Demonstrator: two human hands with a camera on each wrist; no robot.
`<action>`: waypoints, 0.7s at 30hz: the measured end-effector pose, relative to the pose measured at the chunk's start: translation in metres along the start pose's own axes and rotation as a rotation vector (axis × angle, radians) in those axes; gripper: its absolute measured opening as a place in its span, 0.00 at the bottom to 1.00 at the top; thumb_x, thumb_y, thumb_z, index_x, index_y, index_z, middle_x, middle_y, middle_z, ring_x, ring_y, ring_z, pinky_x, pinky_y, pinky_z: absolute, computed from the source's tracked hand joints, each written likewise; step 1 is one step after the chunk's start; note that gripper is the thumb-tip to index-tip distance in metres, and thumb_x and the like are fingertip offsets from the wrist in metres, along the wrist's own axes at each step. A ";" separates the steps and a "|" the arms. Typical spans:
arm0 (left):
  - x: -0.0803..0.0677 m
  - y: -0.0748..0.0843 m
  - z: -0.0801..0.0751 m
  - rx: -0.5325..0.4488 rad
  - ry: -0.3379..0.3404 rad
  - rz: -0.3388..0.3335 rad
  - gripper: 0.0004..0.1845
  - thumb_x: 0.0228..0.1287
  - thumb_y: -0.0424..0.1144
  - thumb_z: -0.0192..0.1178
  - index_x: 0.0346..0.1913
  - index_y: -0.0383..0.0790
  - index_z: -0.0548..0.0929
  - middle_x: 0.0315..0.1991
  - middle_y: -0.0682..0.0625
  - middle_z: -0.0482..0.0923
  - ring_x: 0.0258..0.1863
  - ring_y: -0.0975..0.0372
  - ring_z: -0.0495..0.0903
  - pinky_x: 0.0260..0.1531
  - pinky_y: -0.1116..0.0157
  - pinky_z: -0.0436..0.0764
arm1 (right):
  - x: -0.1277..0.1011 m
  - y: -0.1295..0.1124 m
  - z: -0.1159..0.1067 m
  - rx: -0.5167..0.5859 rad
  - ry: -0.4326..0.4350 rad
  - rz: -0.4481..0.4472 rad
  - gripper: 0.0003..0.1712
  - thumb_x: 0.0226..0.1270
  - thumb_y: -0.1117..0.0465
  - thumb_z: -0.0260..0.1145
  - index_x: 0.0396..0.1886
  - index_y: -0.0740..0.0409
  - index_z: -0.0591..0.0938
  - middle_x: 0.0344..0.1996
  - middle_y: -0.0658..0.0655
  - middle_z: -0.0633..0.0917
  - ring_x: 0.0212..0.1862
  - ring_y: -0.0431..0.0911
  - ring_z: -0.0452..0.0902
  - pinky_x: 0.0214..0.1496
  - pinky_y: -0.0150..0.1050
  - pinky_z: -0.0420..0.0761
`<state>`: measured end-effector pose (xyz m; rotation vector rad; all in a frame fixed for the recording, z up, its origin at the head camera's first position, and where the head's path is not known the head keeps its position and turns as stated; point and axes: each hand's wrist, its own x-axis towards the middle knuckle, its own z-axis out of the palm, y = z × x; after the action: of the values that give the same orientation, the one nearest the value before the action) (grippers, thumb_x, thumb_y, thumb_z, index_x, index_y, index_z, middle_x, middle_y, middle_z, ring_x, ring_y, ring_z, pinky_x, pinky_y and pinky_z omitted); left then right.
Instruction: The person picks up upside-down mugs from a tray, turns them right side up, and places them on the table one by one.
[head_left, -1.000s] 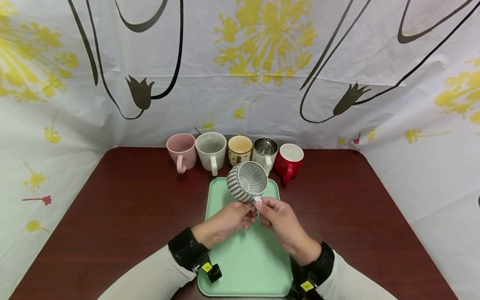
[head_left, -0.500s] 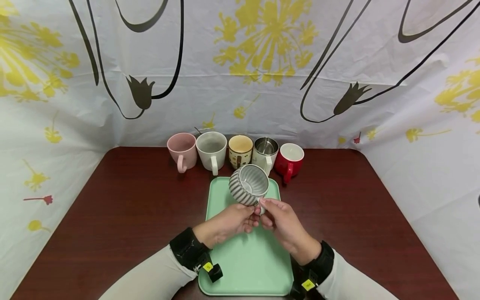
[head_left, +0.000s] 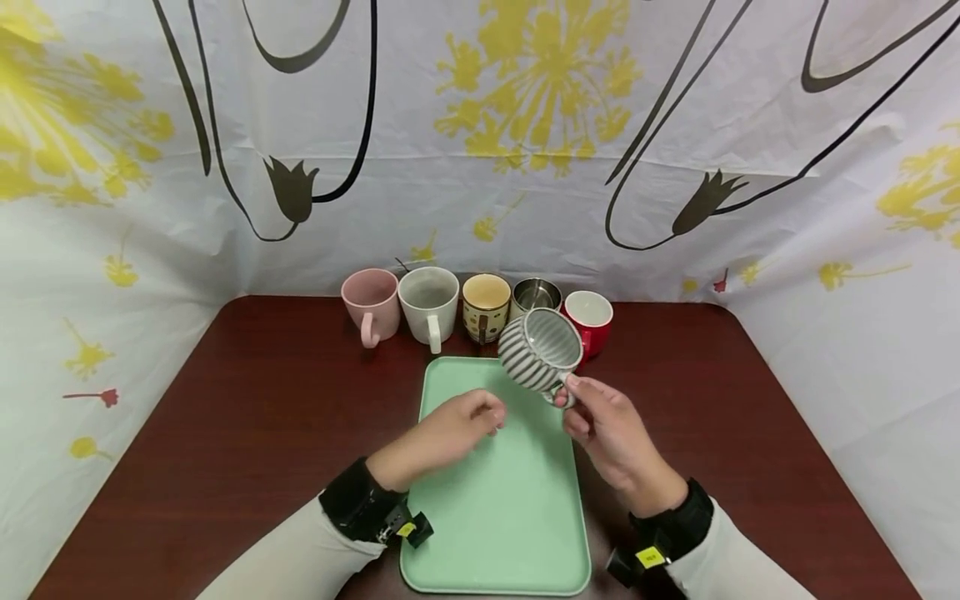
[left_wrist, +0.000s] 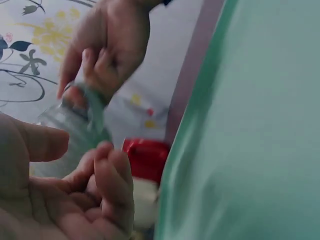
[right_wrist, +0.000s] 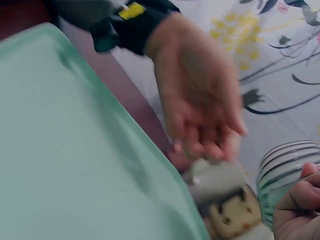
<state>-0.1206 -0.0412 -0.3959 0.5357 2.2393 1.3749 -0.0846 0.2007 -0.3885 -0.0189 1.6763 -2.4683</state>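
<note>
My right hand (head_left: 618, 433) grips the handle of a grey-and-white striped mug (head_left: 536, 358), holding it raised and tilted above the far right part of a green tray (head_left: 495, 508). The mug's mouth faces me and shows a pale ribbed inside. Apart from the mug, my left hand (head_left: 453, 425) hovers over the tray's left side, fingers loosely bent around nothing. In the left wrist view the striped mug (left_wrist: 72, 125) is blurred and partly behind my left fingers. The right wrist view shows only part of the striped mug (right_wrist: 287, 170) at its right edge.
Along the table's back edge stand a pink mug (head_left: 377, 310), a white mug (head_left: 427, 312), a cream spotted mug (head_left: 472, 321), a steel-lined mug (head_left: 521, 307) and a red mug (head_left: 596, 333). Behind them hangs a patterned cloth (head_left: 337, 250). Dark brown tabletop (head_left: 300, 400) surrounds the tray.
My left hand has let go of the striped mug and drawn back to the left. The right hand has carried the mug right and slightly away from me, partly covering the red mug.
</note>
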 end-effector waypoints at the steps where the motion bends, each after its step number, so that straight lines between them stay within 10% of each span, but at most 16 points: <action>1: -0.002 0.000 -0.004 0.059 0.037 0.002 0.16 0.82 0.46 0.52 0.58 0.38 0.80 0.48 0.47 0.84 0.46 0.58 0.81 0.46 0.58 0.81 | 0.000 -0.003 -0.004 -0.006 0.018 -0.010 0.19 0.84 0.58 0.55 0.30 0.52 0.85 0.26 0.46 0.83 0.20 0.37 0.60 0.30 0.37 0.53; 11: -0.025 -0.016 -0.033 0.686 0.419 -0.014 0.22 0.75 0.49 0.63 0.60 0.37 0.79 0.50 0.44 0.79 0.50 0.54 0.79 0.46 0.54 0.83 | -0.001 -0.038 -0.045 0.039 0.148 -0.127 0.16 0.83 0.56 0.57 0.34 0.57 0.85 0.29 0.48 0.85 0.23 0.41 0.56 0.32 0.38 0.54; 21: -0.032 -0.035 -0.042 0.704 0.455 -0.034 0.22 0.73 0.49 0.65 0.57 0.34 0.80 0.45 0.43 0.78 0.44 0.54 0.78 0.41 0.55 0.83 | 0.014 -0.047 -0.086 0.043 0.397 -0.210 0.14 0.79 0.55 0.63 0.35 0.60 0.84 0.30 0.50 0.84 0.23 0.39 0.64 0.28 0.35 0.63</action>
<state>-0.1210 -0.1036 -0.4051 0.4232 3.0958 0.6953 -0.1126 0.2948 -0.3780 0.3388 1.8482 -2.8093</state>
